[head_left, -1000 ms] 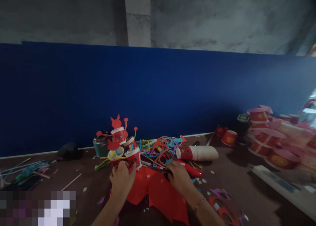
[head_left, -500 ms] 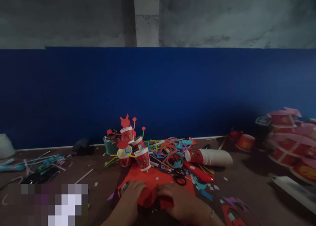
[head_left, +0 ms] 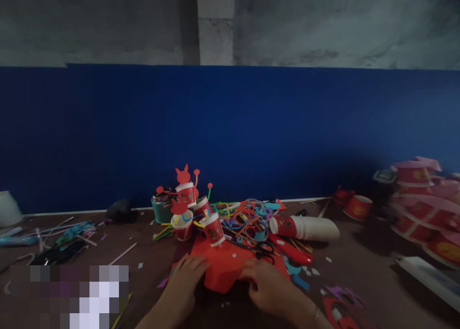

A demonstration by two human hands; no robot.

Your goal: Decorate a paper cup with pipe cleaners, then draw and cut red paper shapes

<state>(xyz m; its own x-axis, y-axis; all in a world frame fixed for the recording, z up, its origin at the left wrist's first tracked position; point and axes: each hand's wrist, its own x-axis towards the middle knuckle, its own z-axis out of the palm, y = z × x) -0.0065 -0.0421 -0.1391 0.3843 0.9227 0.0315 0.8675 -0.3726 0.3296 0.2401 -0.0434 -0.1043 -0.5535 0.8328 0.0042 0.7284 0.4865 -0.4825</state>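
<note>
Red paper (head_left: 224, 266) lies on the dark table in front of me, its near edge raised a little between my hands. My left hand (head_left: 187, 277) rests on the paper's left part, fingers stretched out and fairly flat. At the right, my right hand (head_left: 264, 281) has its fingers curled over the paper's edge, thumb tucked toward the palm. A red paper cup (head_left: 214, 229) with a white rim leans on the far part of the paper. Black-handled scissors (head_left: 265, 251) lie just beyond my right hand.
Cup figures (head_left: 183, 195) stand near a teal tin (head_left: 160, 208). Behind the paper is a heap of coloured strips (head_left: 247, 216), beside a stack of cups (head_left: 305, 227) lying sideways. Red cup crafts (head_left: 413, 209) pile up at the right. A blue panel (head_left: 230, 132) closes the back.
My hands have moved apart, and the bunched near edge of the red paper has spread flatter. The leaning cup has shifted slightly right and tilted; the scissors have turned a little.
</note>
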